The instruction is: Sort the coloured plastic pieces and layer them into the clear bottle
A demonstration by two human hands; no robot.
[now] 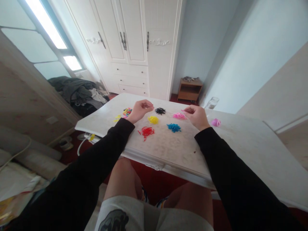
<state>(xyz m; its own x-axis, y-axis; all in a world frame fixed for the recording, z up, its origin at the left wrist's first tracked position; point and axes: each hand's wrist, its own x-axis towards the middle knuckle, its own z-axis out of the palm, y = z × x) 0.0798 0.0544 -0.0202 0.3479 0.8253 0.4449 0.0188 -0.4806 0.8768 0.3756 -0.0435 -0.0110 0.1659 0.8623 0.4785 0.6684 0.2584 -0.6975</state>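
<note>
My left hand (141,110) hovers over the table between a mixed-colour pile (127,112) and a black pile (160,111) of small, thin strips or bands. Its fingers are pinched together; whatever they hold, if anything, is too small to make out. Just below it lies a yellow pile (153,120). My right hand (197,116) is at the right edge of a pink pile (179,116), thumb and finger closed, with a pinkish tip I cannot identify. Nearer to me are a red pile (146,132) and a blue pile (174,127).
Everything lies on a white table (166,147). Beyond my right hand are a purple object (216,122) and a clear glass jar (212,102). A white wardrobe (134,48) and a small wooden cabinet (190,89) stand behind. Dark clothes (74,91) are heaped at left.
</note>
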